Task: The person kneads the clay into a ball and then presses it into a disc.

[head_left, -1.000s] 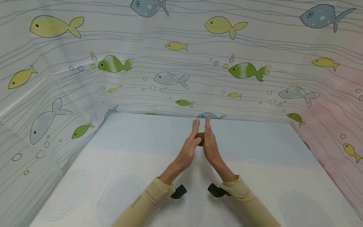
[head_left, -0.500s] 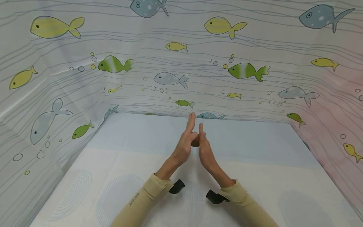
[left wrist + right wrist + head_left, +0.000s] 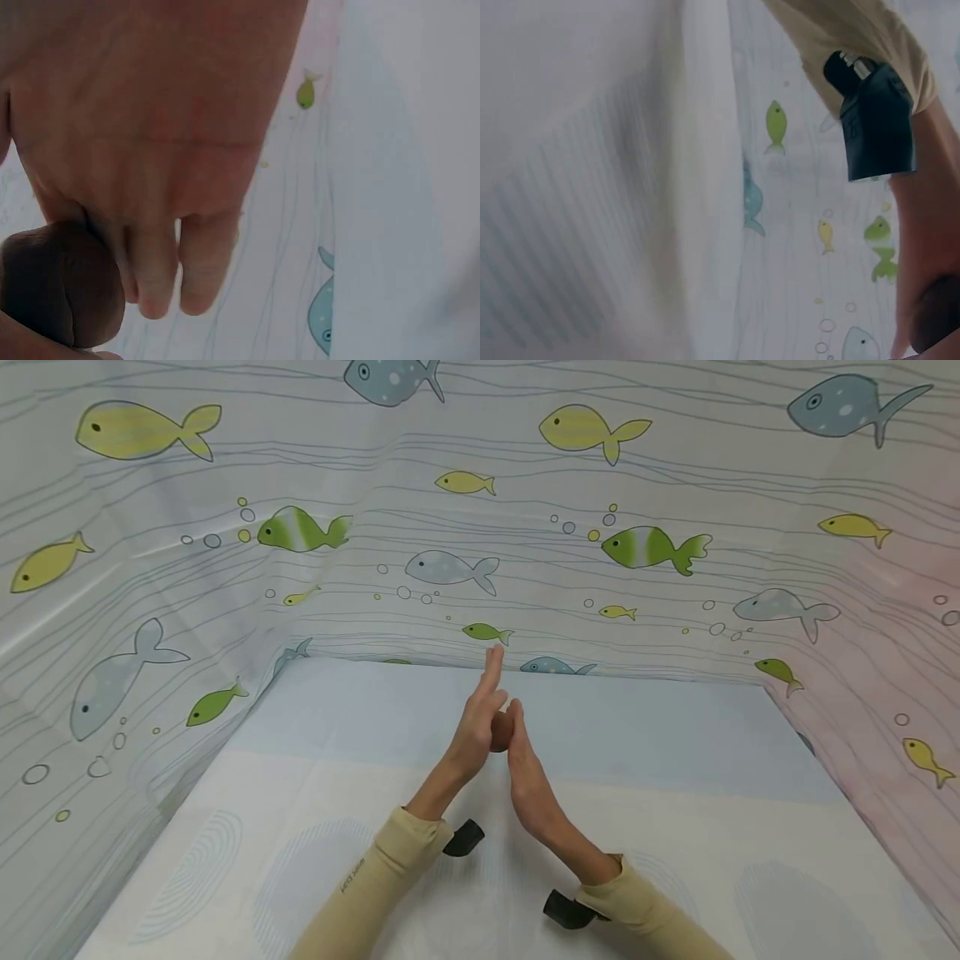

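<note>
A round brown ball [image 3: 500,732], resembling clay or dough, sits between my two palms above the table. My left hand [image 3: 474,727] touches its left side, with the fingers stretched forward. On its other side my right hand [image 3: 529,777] presses with straight fingers, their tips lower in the picture than the left ones. In the left wrist view the left palm [image 3: 150,127] faces the camera, the brown ball [image 3: 64,285] at its lower left. The right wrist view catches the ball [image 3: 939,311] partly at its right edge; most of the right hand is out of view there.
Below the hands lies a table with a pale blue and white cover [image 3: 645,727]. Fish-printed sheets [image 3: 420,527] enclose it at the back and sides. A black wrist camera [image 3: 463,838] juts from the left sleeve, another black camera [image 3: 567,910] from the right.
The hands slide against each other around the ball: the left has moved forward, the right back toward the body. Both hands and the ball have also shifted a little left.
</note>
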{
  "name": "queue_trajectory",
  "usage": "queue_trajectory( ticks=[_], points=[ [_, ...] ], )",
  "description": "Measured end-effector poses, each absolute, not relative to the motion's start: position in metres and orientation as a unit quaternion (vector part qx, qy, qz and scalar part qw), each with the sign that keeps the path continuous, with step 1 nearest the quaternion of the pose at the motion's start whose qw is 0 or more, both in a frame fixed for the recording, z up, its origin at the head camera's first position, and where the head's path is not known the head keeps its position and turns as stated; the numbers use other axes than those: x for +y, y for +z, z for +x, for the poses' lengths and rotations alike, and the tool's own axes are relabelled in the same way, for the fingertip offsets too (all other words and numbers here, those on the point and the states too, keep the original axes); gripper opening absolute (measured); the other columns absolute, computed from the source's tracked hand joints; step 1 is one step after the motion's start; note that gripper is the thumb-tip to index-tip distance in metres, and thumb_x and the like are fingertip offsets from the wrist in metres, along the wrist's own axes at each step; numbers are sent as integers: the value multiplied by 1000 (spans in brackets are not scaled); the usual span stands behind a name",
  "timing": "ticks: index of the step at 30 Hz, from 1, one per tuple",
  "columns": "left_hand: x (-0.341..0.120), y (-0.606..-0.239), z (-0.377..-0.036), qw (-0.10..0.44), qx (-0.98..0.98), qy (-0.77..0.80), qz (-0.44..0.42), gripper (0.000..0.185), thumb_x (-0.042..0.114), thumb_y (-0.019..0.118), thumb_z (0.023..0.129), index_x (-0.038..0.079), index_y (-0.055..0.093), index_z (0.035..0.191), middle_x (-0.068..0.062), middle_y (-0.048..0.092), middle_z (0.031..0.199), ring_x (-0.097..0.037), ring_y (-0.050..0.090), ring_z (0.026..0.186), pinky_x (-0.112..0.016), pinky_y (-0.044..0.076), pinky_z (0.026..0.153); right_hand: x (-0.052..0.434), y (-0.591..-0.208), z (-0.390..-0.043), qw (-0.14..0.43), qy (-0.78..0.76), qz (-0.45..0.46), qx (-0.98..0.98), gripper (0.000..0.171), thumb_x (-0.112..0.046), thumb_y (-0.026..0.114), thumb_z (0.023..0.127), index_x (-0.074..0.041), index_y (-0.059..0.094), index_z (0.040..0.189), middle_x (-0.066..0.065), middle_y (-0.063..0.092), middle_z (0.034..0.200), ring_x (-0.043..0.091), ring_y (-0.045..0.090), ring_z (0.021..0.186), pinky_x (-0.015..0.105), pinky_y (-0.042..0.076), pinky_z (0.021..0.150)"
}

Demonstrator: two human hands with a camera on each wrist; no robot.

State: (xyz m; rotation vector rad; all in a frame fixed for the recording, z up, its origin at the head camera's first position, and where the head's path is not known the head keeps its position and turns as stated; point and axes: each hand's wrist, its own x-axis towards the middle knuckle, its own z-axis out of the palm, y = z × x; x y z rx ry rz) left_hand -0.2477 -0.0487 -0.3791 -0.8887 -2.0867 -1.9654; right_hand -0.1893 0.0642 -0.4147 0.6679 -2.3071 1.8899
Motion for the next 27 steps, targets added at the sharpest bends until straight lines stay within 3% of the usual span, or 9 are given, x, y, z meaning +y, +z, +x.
queue_trajectory(
  ticks=[6, 16, 27],
  points=[
    [-52, -386, -252, 56, -691, -660, -290, 65, 27, 24, 99, 5, 9, 159, -2, 2, 166, -13, -6, 152, -47, -1, 122, 63, -403, -179, 42, 614, 223, -756, 57, -31, 14, 111, -9, -8, 158, 5, -6, 166, 22, -5, 152, 57, 2, 120],
    [-54, -393, -255, 38, -701, -658, -273, 70, 44, 22, 102, 7, 8, 159, 2, 0, 166, -10, -8, 151, -48, -2, 122, 64, -392, -174, 62, 614, 244, -749, 57, -34, 12, 110, -9, -4, 159, 5, -2, 166, 24, -3, 153, 57, 3, 120],
    [-52, -401, -254, 17, -691, -669, -275, 72, 45, 22, 103, 3, 6, 158, -5, -2, 166, -12, -4, 152, -44, 0, 122, 59, -390, -177, 98, 617, 242, -742, 58, -34, 13, 110, -6, -4, 159, 6, -4, 166, 23, -3, 153, 54, 2, 121]
  ],
)
